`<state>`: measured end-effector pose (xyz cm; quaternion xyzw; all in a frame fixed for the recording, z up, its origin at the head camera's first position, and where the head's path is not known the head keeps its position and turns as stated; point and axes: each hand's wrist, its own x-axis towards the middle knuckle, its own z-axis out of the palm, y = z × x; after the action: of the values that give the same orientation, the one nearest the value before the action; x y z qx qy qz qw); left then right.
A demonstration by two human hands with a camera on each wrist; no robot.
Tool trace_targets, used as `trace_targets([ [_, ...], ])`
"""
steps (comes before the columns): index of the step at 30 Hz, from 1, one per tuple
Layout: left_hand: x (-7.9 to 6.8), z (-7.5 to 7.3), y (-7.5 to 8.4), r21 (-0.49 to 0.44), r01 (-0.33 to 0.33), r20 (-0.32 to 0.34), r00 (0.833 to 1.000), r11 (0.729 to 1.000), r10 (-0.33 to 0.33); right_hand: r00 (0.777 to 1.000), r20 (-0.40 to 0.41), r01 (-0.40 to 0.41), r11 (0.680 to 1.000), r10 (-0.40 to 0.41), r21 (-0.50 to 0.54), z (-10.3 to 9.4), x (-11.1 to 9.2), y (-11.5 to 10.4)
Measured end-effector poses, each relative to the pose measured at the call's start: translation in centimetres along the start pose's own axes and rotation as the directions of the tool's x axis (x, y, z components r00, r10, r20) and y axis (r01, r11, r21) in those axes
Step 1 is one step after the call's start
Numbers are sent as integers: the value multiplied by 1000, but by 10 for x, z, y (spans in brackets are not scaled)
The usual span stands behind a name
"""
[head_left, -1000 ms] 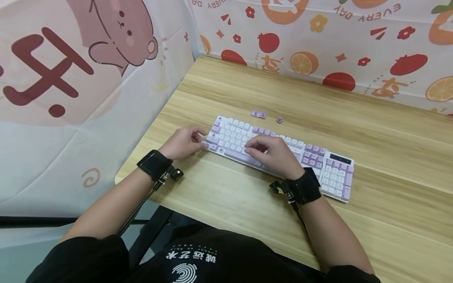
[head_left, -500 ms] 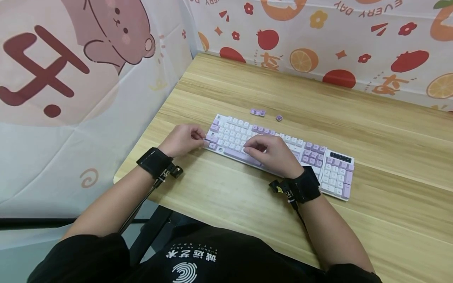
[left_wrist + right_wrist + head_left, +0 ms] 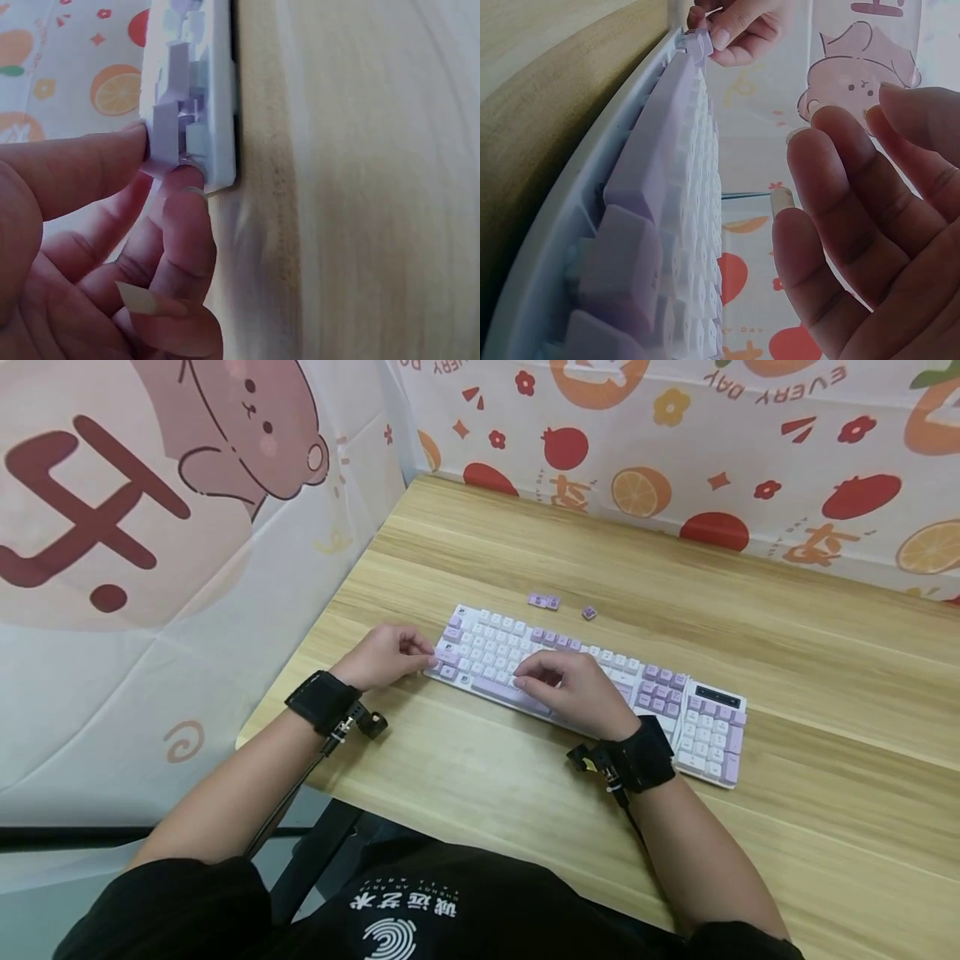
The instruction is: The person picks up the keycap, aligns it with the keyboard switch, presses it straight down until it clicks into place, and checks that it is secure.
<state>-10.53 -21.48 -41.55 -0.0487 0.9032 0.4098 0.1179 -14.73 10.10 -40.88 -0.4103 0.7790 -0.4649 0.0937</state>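
Head view: keyboard (image 3: 498,647) on tabletop (image 3: 427,752), loose purple keycaps (image 3: 537,601) beyond. Left hand (image 3: 381,657) pinches corner keycap (image 3: 165,139); right hand (image 3: 576,687) hovers above keyboard, loosely curved, empty. We judge corner keycap being worked, pulling or seating unclear; next move needs straight, even force.

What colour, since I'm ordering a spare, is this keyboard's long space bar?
The space bar is light purple; it shows best in the head view.

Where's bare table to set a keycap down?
Free: table between the wrist straps, keyboard and near edge; beyond the loose keycaps, up to the cloth. Crowded: keyboard's left end, at the left hand, and its middle, below the right hand.
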Motion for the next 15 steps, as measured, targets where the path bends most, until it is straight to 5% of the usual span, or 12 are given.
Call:
trace_targets([
  [8,7,-7,-3,-122,112,95,990,986,-100,1000,17,4,1000,-5,12,2,0,3],
  [15,13,-13,-6,-138,189,177,971,972,-163,1000,28,-4,1000,4,20,1,0,3],
])
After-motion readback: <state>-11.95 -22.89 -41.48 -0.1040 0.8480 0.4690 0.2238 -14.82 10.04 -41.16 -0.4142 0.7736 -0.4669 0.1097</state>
